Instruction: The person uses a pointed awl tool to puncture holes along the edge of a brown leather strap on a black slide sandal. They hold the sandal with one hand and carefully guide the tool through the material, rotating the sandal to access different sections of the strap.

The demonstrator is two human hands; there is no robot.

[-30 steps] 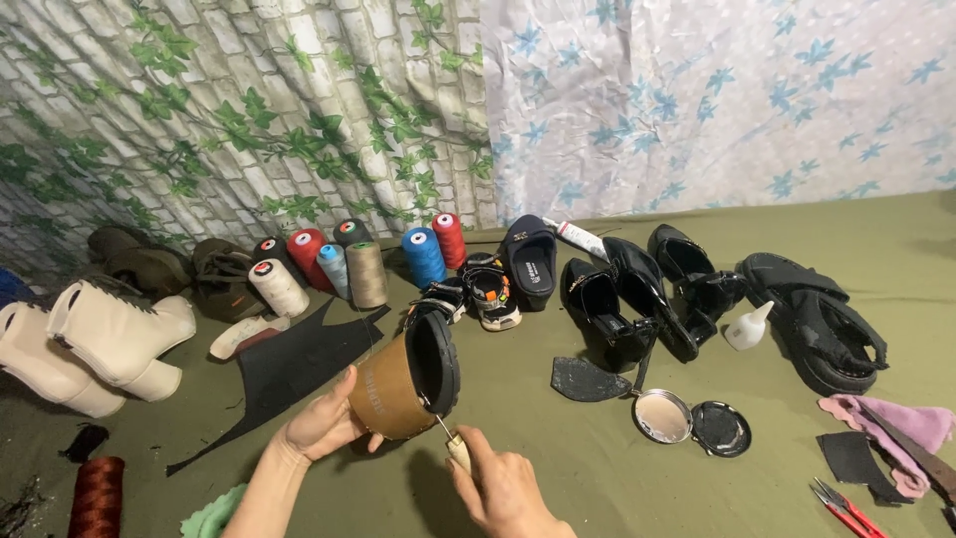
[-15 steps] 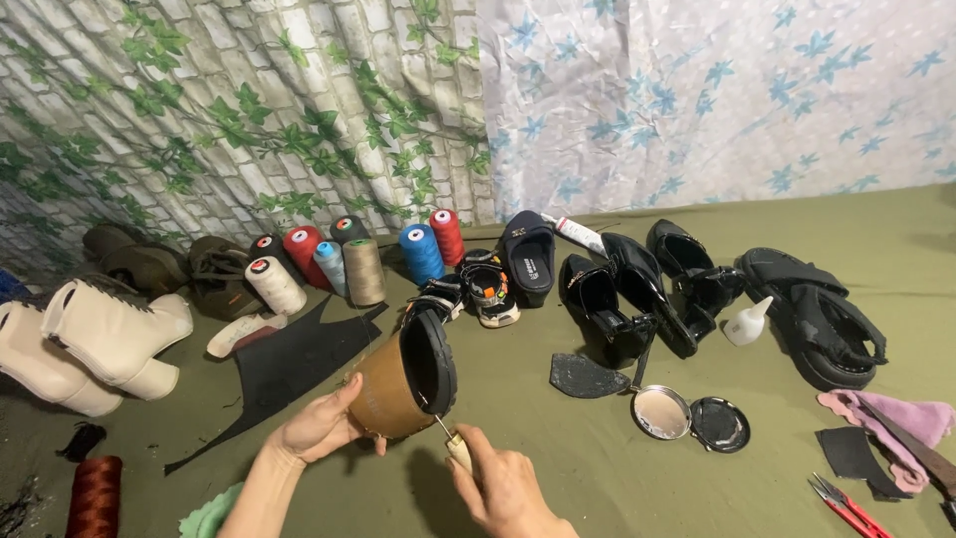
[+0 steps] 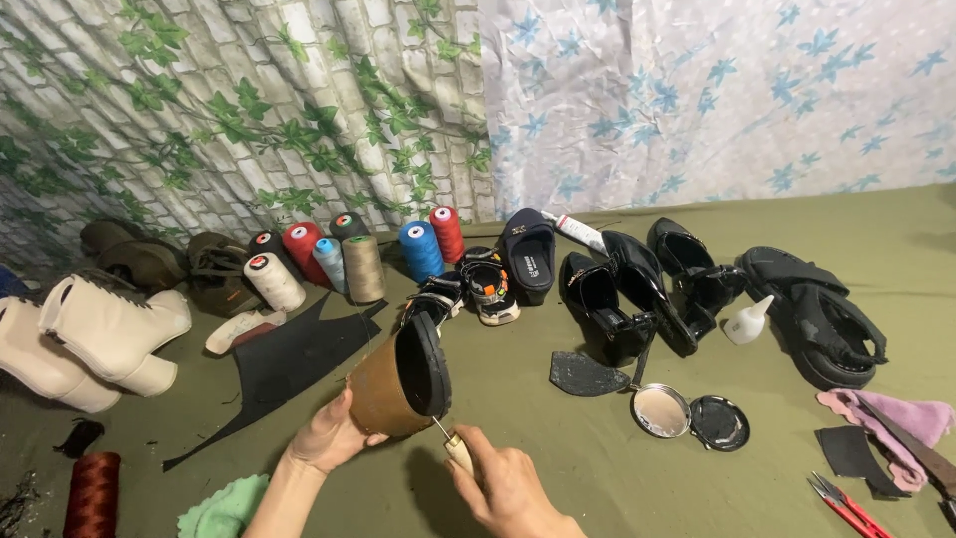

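Both hands raised, left hand cupping shoe; right hand gripping awl

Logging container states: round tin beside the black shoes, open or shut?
Open. The round tin shows its pale inside, and its black lid lies beside it on the green cloth.

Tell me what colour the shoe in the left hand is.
The shoe is tan brown with a black sole, seen in the head view, the only one.

Brown shoe: toe end hidden by left hand. Awl handle mostly inside right hand. Scissors & maroon spool cut off at bottom edge.
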